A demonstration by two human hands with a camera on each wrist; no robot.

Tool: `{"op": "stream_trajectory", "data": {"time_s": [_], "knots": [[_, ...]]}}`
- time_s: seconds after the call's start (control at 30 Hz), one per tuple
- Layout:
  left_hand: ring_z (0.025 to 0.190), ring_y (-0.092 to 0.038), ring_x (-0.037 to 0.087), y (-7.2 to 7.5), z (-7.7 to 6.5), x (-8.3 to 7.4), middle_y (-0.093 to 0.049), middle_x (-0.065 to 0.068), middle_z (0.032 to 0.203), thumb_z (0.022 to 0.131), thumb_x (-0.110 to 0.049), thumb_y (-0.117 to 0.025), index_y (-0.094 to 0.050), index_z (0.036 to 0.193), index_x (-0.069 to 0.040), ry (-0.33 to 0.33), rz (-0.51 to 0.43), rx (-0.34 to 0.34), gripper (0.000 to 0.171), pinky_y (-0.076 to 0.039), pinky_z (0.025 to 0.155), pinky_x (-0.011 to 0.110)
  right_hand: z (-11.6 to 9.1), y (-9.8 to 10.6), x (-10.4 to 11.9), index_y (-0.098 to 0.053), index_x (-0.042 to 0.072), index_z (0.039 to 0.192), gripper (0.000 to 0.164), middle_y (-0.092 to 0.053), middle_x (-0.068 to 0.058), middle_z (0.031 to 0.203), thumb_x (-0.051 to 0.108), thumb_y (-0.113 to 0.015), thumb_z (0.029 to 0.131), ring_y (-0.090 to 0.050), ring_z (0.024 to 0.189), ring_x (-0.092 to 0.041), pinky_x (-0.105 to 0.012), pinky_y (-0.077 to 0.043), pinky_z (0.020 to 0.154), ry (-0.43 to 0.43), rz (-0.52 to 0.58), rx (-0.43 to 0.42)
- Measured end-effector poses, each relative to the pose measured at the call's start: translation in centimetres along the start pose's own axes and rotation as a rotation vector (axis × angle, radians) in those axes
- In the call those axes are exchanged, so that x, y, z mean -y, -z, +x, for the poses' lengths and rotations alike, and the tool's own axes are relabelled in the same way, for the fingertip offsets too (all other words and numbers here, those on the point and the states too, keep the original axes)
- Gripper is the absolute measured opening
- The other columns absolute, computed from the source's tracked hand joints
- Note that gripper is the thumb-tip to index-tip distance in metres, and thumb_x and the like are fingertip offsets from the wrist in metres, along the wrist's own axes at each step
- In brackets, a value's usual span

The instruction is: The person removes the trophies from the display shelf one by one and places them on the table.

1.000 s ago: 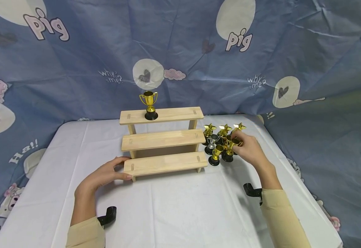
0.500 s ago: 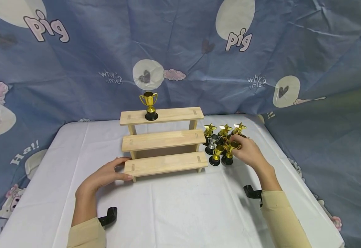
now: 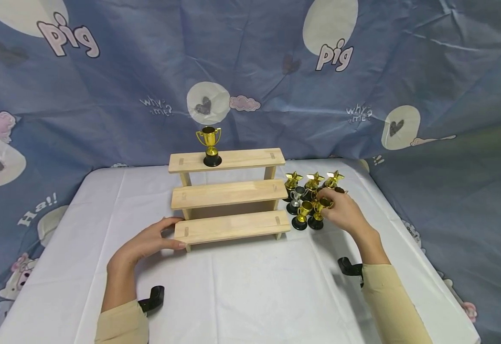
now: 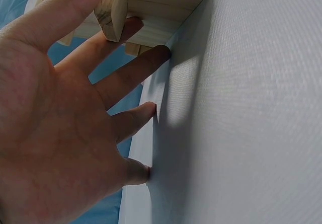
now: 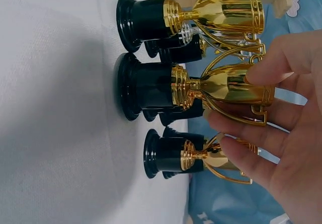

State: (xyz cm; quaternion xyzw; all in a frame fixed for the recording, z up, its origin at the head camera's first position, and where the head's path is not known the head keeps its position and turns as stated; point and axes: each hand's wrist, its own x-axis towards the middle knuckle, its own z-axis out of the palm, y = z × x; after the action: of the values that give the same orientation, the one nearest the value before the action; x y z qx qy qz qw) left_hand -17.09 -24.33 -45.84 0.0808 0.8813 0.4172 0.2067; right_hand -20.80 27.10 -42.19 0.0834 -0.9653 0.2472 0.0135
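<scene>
The left hand (image 3: 146,241) holds the left end of the lowest step of a three-step wooden display stand (image 3: 233,227). Its thumb lies at the front edge, its index finger at the back; the other fingers spread out over the tablecloth in the left wrist view. The right hand (image 3: 345,208) pinches the bowl of a gold trophy cup (image 5: 231,83) standing upright on its black base. Its thumb lies on the near side, with fingers behind. Around it stand another gold trophy cup (image 3: 303,210), a silver trophy cup (image 3: 296,197) and star-topped trophies (image 3: 314,180).
A gold two-handled trophy (image 3: 210,143) stands left of centre on the top step. A white cloth (image 3: 250,291) covers the table, and a blue printed curtain (image 3: 250,57) hangs behind it. The trophy cluster stands close to the stand's right end.
The right hand has come slightly down and toward the front gold trophy cup, uncovering more of the rightmost star trophy. The left hand and the stand have stayed in place.
</scene>
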Motion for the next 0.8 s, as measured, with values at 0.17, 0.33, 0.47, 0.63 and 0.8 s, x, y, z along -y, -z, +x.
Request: {"op": "stream_trajectory", "data": {"time_s": [0.17,0.33,0.47,0.63,0.8], "knots": [[0.146,-0.028,0.045,0.05,0.0,0.04,-0.037,0.021,0.156,0.079,-0.041,-0.08,-0.042,0.149,-0.013,0.01,0.001,0.003,0.084,-0.029,0.111,0.067,-0.14,0.1,0.1,-0.065,0.016,0.122,0.047,-0.07,-0.009,0.12,0.01,-0.058,0.077,-0.068,0.094,-0.029,-0.047,-0.05,0.08,-0.01,-0.004,0.002],[0.147,-0.026,0.044,0.04,-0.04,-0.09,-0.035,0.021,0.157,0.079,-0.042,-0.08,-0.042,0.15,-0.013,0.022,-0.002,0.008,0.085,-0.028,0.112,0.067,-0.38,0.12,0.09,-0.064,0.017,0.125,0.049,-0.069,-0.009,0.123,0.01,-0.058,0.077,-0.07,0.091,-0.028,-0.043,-0.05,0.076,-0.017,0.0,0.019],[0.147,-0.026,0.045,0.06,0.0,-0.21,-0.035,0.021,0.157,0.079,-0.04,-0.08,-0.042,0.15,-0.012,0.019,-0.007,0.007,0.085,-0.027,0.112,0.068,-0.53,0.25,0.19,-0.062,0.017,0.127,0.049,-0.067,-0.011,0.127,0.01,-0.058,0.079,-0.069,0.103,-0.033,-0.047,-0.052,0.078,-0.02,-0.002,0.037],[0.147,-0.025,0.046,0.05,-0.04,-0.26,-0.034,0.022,0.158,0.08,-0.039,-0.08,-0.042,0.15,-0.012,0.02,-0.017,0.01,0.085,-0.026,0.112,0.068,-0.61,0.31,0.23,-0.061,0.017,0.127,0.047,-0.065,-0.012,0.129,0.008,-0.059,0.081,-0.064,0.112,-0.037,-0.053,-0.051,0.086,-0.02,0.007,0.052],[0.147,-0.024,0.046,0.03,-0.14,-0.24,-0.033,0.022,0.158,0.08,-0.038,-0.08,-0.041,0.15,-0.013,0.021,-0.026,0.015,0.084,-0.026,0.112,0.069,-0.74,0.34,0.17,-0.061,0.016,0.126,0.044,-0.064,-0.012,0.131,0.007,-0.06,0.083,-0.057,0.123,-0.039,-0.06,-0.046,0.096,-0.009,0.02,0.064]]}}
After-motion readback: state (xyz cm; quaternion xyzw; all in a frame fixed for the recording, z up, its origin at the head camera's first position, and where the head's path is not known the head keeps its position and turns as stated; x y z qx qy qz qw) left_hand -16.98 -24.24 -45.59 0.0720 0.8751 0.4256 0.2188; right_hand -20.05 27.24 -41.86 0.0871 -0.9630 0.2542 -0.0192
